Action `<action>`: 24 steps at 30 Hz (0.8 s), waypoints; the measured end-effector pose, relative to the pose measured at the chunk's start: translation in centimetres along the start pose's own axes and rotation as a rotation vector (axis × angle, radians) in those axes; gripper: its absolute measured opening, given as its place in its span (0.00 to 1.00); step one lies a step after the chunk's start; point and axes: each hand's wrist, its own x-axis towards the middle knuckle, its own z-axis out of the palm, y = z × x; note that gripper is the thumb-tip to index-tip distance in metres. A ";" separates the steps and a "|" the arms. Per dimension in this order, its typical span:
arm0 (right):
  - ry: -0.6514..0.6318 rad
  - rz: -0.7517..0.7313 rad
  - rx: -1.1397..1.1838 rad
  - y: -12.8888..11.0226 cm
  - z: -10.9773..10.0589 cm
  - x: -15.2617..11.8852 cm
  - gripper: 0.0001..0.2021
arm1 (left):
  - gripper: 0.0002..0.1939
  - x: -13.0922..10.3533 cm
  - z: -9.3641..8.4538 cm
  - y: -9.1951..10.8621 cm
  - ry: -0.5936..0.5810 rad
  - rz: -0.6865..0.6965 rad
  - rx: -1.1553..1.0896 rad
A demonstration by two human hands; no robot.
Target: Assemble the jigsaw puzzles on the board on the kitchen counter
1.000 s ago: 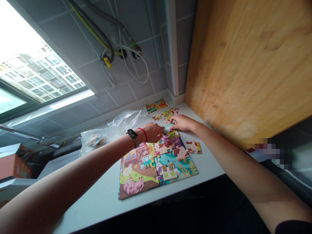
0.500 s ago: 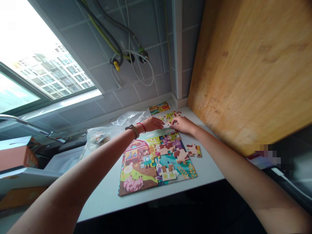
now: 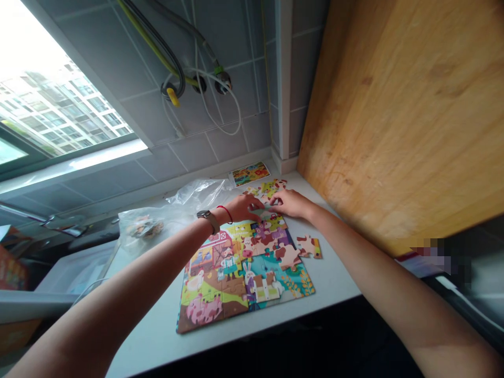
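Observation:
A farm-scene jigsaw puzzle (image 3: 232, 286) lies on the white counter, partly covered at its far edge by my hands. My left hand (image 3: 248, 207) is over that far edge, thumb and fingers curved with a gap between them. Opposite it, my right hand (image 3: 289, 203) pinches a pale puzzle piece (image 3: 266, 208), mostly hidden by the fingers. Loose puzzle pieces (image 3: 271, 186) lie just beyond both hands. A brown-and-white piece (image 3: 309, 247) sits apart, right of the puzzle. A fence piece (image 3: 266, 287) rests on top of the puzzle's lower part.
A small picture card (image 3: 251, 173) lies at the back against the wall. A clear plastic bag (image 3: 144, 226) with pieces inside is on the left, near a faucet (image 3: 65, 226). A wooden panel (image 3: 394, 131) stands on the right. Cables (image 3: 177, 68) hang on the tiled wall.
My left hand's fingers have curled from nearly flat, its thumb now showing below. The right hand stays at the puzzle's far edge. The camera view has shifted slightly.

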 end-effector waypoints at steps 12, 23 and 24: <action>0.016 0.034 -0.036 -0.6 0.0 -0.3 0.10 | 0.26 1.5 -1.9 1.2 -0.193 -0.267 0.229; -0.066 0.014 0.047 -0.2 -0.5 -0.5 0.23 | 0.21 2.4 -2.7 2.4 -0.230 -0.288 0.321; -0.069 0.011 0.053 -0.2 -0.5 -0.5 0.22 | 0.18 2.3 -2.9 2.5 -0.232 -0.281 0.314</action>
